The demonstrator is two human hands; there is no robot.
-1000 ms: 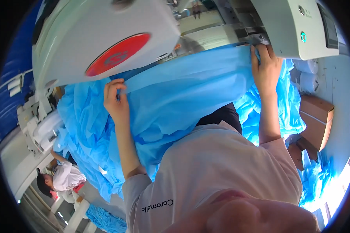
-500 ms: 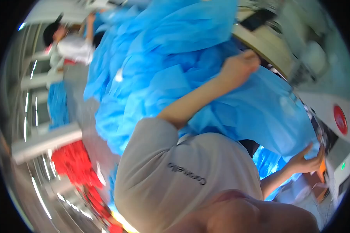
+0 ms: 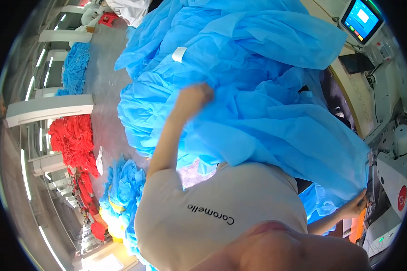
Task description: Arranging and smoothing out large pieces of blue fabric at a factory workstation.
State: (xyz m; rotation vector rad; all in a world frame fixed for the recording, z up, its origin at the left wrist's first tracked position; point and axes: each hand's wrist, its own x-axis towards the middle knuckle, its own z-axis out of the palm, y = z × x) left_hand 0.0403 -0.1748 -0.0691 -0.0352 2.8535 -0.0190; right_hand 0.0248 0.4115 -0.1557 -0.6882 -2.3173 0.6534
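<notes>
A big heap of thin blue fabric (image 3: 257,86) spreads in front of me and drapes over my lap. My left hand (image 3: 195,98) is over the middle of the heap, its fingers curled but smeared by motion, so whether it grips any cloth is unclear. At the right, a stretched corner of the blue fabric runs to the sewing machine (image 3: 395,180). My right hand (image 3: 356,205) is beside that machine, its fingers closed at the cloth's edge. A small white tag (image 3: 179,54) shows on the heap.
A lit control screen (image 3: 362,20) and a dark phone-like slab (image 3: 356,63) are at the table's (image 3: 348,90) far right. Across the aisle on the left are red cloth (image 3: 74,140) and blue cloth (image 3: 75,67) piles. Another blue pile (image 3: 122,189) stands close by my left side.
My left hand has swung left from the table edge to the middle of the heap. My right hand's fingers, spread before, have closed at the fabric's edge. The whole view has shifted.
</notes>
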